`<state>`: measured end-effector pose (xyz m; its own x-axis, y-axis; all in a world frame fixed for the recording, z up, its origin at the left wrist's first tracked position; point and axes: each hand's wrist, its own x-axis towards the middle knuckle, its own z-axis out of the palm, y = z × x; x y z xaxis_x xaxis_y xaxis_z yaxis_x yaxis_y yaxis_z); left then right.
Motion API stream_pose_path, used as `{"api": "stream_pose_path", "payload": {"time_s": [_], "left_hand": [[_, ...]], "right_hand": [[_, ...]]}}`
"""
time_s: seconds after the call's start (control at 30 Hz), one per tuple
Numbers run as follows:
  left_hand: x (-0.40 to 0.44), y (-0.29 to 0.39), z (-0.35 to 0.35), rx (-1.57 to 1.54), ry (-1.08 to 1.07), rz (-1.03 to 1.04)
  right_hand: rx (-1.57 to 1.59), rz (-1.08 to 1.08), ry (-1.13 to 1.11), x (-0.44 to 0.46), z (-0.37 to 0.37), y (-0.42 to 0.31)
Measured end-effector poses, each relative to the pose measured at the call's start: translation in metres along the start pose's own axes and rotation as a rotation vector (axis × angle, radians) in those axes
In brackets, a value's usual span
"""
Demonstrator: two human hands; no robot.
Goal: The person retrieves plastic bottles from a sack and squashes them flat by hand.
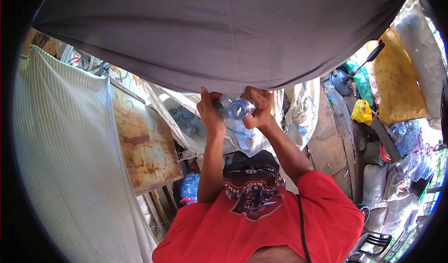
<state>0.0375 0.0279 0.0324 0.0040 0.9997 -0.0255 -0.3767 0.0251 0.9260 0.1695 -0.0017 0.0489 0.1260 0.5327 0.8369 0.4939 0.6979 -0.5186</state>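
Closest of all, one dark grey cloth (224, 34) spreads across the top of the view, its lower edge dipping to the hands. At the bottom is a person in one red shirt (200, 235), both bare arms reaching forward.

Just under the cloth's edge, two hands grip one clear plastic bottle (238, 109), held in the air in front of the chest, its round bluish end facing the viewer. The left hand (211, 111) curls along one side; the right hand (258, 106) wraps the other, fingers bent around it. Some fingertips are hidden, so how hard they press cannot be told.

The smooth, thin-looking plastic could slip if either hold slackens, or buckle if both squeeze hard. The low cloth could hide the bottle if the hands rise behind it.

Beyond the hands hangs pale sheeting (302, 113), with bluish plastic showing in its folds, too jumbled to count. To the left are one striped cloth (70, 160) and one rusty panel (144, 146). To the right, farther off, are one small yellow bag (361, 112), one large amber sack (399, 76), and a heap of clear plastic (406, 137) whose pieces cannot be counted.
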Motion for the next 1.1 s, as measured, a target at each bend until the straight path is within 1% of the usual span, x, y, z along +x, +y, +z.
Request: {"api": "stream_pose_path", "payload": {"time_s": [0.07,0.13,0.17,0.27,0.3,0.4,0.5,0.6,0.63,0.7,0.73,0.8,0.83,0.93,0.97,1.03,1.07,1.1], "left_hand": [[-0.002,-0.003,0.001,-0.058,-0.018,-0.018],[-0.004,-0.009,-0.002,0.023,-0.14,-0.021],[-0.004,-0.01,-0.005,0.067,-0.199,-0.022],[-0.002,-0.005,-0.01,0.238,-0.561,0.121],[-0.005,0.012,-0.01,0.254,-0.702,0.001],[-0.006,0.013,-0.014,0.245,-0.759,-0.07],[-0.017,0.009,-0.004,0.11,-0.578,-0.122],[-0.024,-0.026,0.0,-0.096,-0.377,0.007],[-0.027,-0.034,0.003,-0.205,-0.33,0.033],[-0.032,-0.036,0.01,-0.396,-0.378,-0.015],[-0.032,-0.034,0.013,-0.493,-0.4,-0.038],[-0.028,-0.037,0.007,-0.443,-0.433,-0.05],[-0.026,-0.036,0.002,-0.415,-0.448,-0.058],[-0.024,-0.023,-0.008,-0.391,-0.453,-0.068],[-0.027,-0.016,-0.008,-0.398,-0.405,-0.083],[-0.026,0.0,-0.016,-0.383,-0.442,-0.091],[-0.024,0.008,-0.021,-0.377,-0.457,-0.092],[-0.024,0.015,-0.026,-0.356,-0.527,-0.112]], "right_hand": [[-0.006,0.173,0.04,-0.005,0.002,0.007],[-0.015,0.338,0.087,-0.014,0.002,0.017],[-0.027,0.358,0.122,-0.022,0.001,0.03],[0.106,0.608,0.235,-0.025,-0.002,0.027],[0.066,0.657,0.197,-0.023,-0.006,0.022],[0.164,0.86,0.19,-0.018,-0.011,0.009],[0.176,0.883,0.278,-0.016,-0.008,0.003],[0.076,0.763,0.364,-0.029,-0.001,0.009],[-0.025,0.707,0.392,-0.031,0.004,0.005],[0.155,0.904,0.462,-0.03,0.007,-0.012],[0.154,0.891,0.519,-0.031,0.011,-0.013],[0.157,0.868,0.631,-0.038,0.019,-0.012],[0.202,0.907,0.578,-0.044,0.015,-0.012],[0.261,0.831,0.507,-0.059,0.018,-0.015],[0.394,0.907,0.312,-0.066,0.009,-0.023],[0.682,0.654,0.074,-0.064,-0.011,-0.026],[0.822,0.616,0.005,-0.064,-0.021,-0.023],[0.96,0.618,-0.075,-0.063,-0.031,-0.017]]}}
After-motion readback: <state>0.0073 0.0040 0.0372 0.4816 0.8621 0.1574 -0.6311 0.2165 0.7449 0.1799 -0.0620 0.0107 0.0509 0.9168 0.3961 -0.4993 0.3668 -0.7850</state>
